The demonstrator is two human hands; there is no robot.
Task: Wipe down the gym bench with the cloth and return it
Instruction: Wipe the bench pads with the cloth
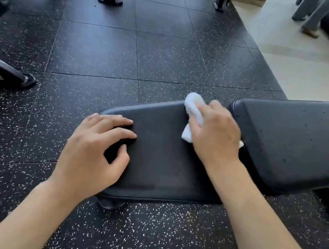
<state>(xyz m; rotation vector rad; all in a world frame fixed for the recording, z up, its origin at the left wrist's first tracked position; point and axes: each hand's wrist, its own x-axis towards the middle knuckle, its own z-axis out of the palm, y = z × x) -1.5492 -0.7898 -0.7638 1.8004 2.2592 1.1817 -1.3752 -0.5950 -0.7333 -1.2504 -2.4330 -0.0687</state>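
White crumpled cloth (193, 111) on black padded bench (159, 162) seat

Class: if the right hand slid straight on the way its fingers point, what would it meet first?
The right hand, gripping the white cloth, points toward the far edge of the seat pad. Beyond looks like bare speckled floor, though depth is uncertain.
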